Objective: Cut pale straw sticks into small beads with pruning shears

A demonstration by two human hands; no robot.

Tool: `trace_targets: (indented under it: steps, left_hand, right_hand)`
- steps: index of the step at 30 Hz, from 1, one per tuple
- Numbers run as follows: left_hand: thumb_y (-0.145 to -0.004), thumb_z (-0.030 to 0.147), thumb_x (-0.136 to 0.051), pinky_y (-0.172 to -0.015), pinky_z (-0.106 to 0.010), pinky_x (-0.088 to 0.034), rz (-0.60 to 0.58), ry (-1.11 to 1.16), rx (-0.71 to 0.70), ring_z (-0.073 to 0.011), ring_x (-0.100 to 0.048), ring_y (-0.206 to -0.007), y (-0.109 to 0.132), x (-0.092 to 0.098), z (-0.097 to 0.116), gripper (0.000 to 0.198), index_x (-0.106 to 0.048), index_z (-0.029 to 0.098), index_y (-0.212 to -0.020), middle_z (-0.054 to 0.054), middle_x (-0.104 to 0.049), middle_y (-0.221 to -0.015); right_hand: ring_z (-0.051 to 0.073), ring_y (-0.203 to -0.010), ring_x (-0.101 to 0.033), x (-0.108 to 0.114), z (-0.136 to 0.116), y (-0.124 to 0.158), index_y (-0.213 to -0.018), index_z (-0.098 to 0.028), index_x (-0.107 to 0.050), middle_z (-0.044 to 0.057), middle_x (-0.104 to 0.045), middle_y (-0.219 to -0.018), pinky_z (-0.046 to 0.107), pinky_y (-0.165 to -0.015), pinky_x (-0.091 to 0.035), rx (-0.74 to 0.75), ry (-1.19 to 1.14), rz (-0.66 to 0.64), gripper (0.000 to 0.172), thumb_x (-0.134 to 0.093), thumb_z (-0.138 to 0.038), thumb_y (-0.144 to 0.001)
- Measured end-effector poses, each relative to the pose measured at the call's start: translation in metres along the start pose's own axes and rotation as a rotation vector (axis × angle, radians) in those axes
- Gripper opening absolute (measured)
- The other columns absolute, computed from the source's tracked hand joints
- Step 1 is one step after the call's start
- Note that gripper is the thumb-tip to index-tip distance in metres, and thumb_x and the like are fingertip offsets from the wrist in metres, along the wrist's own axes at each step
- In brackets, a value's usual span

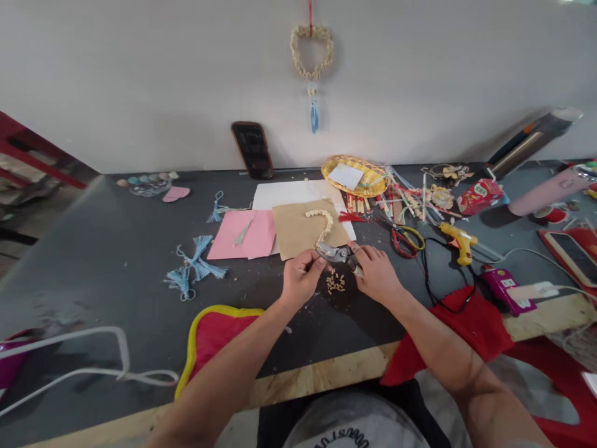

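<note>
My right hand [379,274] is closed around the handles of metal cutters [336,252], whose jaws point left toward my left hand. My left hand [301,278] is pinched shut just left of the jaws; what it pinches is too small to make out. Below the cutters lies a small pile of short pale cut pieces [336,283] on the dark tabletop [116,249]. Just beyond the hands a brown card [298,233] carries a curved row of pale pieces [323,223].
Pink paper [240,235], white paper and blue tassels [193,267] lie left. A yellow basket [368,180], sticks, scissors [407,239], a yellow glue gun [459,239] with cable, and a phone [252,149] against the wall. A heart wreath [311,51] hangs above.
</note>
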State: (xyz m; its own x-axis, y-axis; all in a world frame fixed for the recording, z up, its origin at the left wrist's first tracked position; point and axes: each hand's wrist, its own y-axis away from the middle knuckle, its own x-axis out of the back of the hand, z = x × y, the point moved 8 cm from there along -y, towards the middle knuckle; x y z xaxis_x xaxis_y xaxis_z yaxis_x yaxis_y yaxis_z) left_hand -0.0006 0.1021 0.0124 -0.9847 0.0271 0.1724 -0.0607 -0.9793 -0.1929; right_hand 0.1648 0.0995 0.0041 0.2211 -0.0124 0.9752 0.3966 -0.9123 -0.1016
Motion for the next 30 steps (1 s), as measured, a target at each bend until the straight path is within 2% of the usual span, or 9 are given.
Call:
trace_targets:
  steps: [5, 11, 15, 26, 30]
  left_hand:
    - [-0.085, 0.038, -0.059, -0.05, -0.022, -0.03, -0.049, 0.126, 0.082, -0.0086, -0.043, -0.049, -0.003, -0.004, -0.006, 0.032, -0.063, 0.014, -0.063, -0.002, -0.061, -0.057]
    - [-0.075, 0.048, -0.07, -0.043, -0.021, -0.021, -0.204, 0.379, 0.206, -0.005, -0.033, -0.042, -0.005, -0.016, -0.012, 0.039, -0.061, 0.012, -0.062, -0.003, -0.061, -0.054]
    - [-0.071, 0.05, -0.074, -0.041, -0.021, -0.019, -0.286, 0.462, 0.273, -0.0042, -0.032, -0.039, -0.003, -0.022, -0.012, 0.04, -0.062, 0.012, -0.068, -0.002, -0.061, -0.052]
    - [-0.069, 0.047, -0.076, -0.04, -0.02, -0.017, -0.238, 0.498, 0.356, -0.0029, -0.031, -0.037, -0.005, -0.02, -0.024, 0.039, -0.061, 0.012, -0.067, -0.002, -0.061, -0.051]
    - [-0.068, 0.046, -0.077, -0.039, -0.02, -0.014, -0.293, 0.543, 0.395, -0.0021, -0.029, -0.036, -0.003, -0.024, -0.023, 0.037, -0.063, 0.012, -0.071, -0.002, -0.061, -0.051]
  right_hand:
    - [0.026, -0.107, -0.054, -0.003, 0.005, -0.002, -0.139, -0.017, -0.043, 0.013, -0.059, -0.119, 0.037, -0.088, -0.041, 0.002, 0.022, -0.051, 0.062, -0.052, -0.016, -0.078]
    - [0.028, -0.114, -0.05, 0.003, 0.007, -0.004, -0.141, -0.015, -0.041, 0.016, -0.055, -0.129, 0.04, -0.092, -0.039, 0.06, 0.035, -0.019, 0.06, -0.051, -0.018, -0.082]
    - [0.028, -0.113, -0.05, 0.003, 0.007, -0.002, -0.139, -0.015, -0.044, 0.016, -0.056, -0.127, 0.04, -0.092, -0.039, 0.076, 0.013, -0.013, 0.058, -0.051, -0.018, -0.081]
    - [0.026, -0.103, -0.056, -0.003, 0.008, -0.002, -0.139, -0.018, -0.045, 0.011, -0.062, -0.112, 0.037, -0.085, -0.041, 0.027, 0.009, -0.058, 0.062, -0.053, -0.015, -0.077]
    - [0.027, -0.107, -0.054, 0.001, 0.009, -0.004, -0.136, -0.016, -0.048, 0.014, -0.06, -0.117, 0.039, -0.088, -0.04, 0.051, 0.031, -0.032, 0.056, -0.051, -0.015, -0.079]
